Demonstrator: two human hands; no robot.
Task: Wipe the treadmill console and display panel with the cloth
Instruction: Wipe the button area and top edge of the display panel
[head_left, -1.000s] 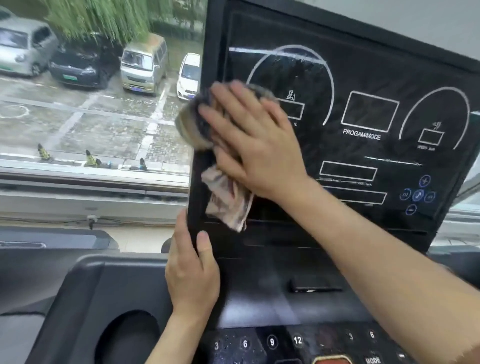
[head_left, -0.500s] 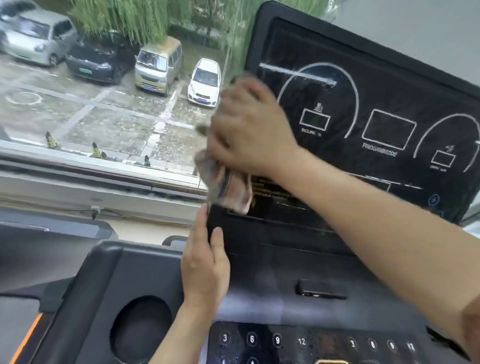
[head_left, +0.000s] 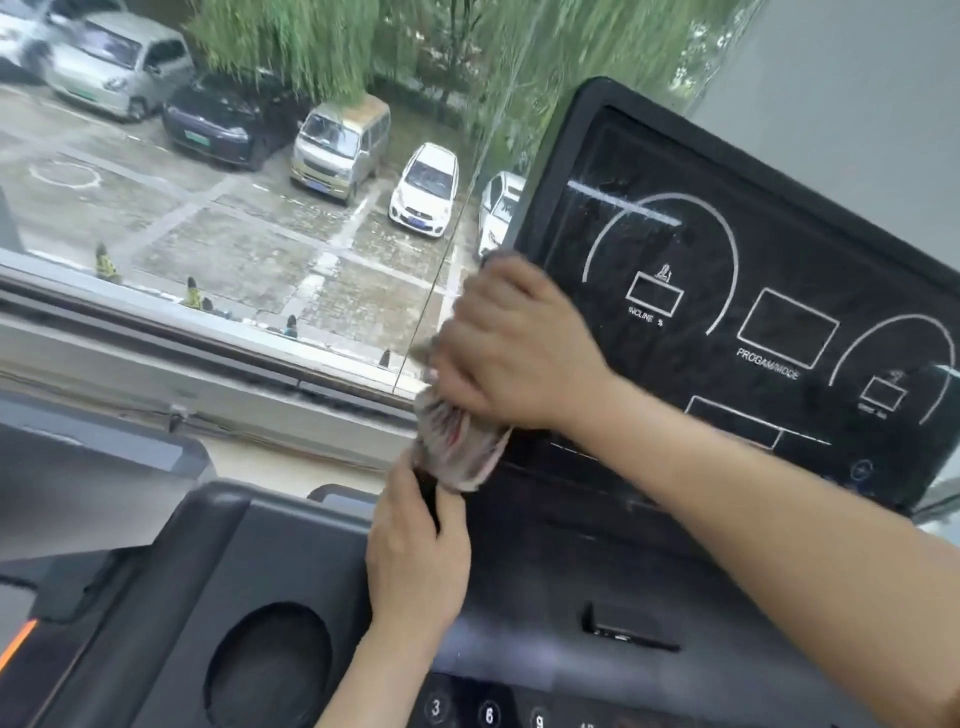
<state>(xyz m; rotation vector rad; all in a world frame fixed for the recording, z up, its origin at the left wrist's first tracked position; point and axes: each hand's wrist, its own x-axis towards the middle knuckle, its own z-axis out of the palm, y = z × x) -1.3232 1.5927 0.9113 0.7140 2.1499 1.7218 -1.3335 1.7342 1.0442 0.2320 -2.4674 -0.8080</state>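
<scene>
The black display panel (head_left: 753, 249) with white outlines tilts up at the right. My right hand (head_left: 514, 348) presses a crumpled pinkish-grey cloth (head_left: 457, 447) against the panel's left edge, near its lower corner. The cloth hangs out below the hand. My left hand (head_left: 415, 551) grips the panel's lower left corner, thumb in front and fingers behind it. Under the panel lies the dark console (head_left: 545, 582) with a slot and a row of number buttons (head_left: 488, 714).
A round cup holder (head_left: 270, 670) sits in the console's left wing. Straight ahead is a window with a sill (head_left: 156, 353), looking down on parked cars. Another machine's dark top (head_left: 78, 467) stands at the left. A grey wall rises at the upper right.
My right hand slid the cloth from the panel's face leftward and down to its left edge. My view shifted left and up. My left hand kept its hold on the corner.
</scene>
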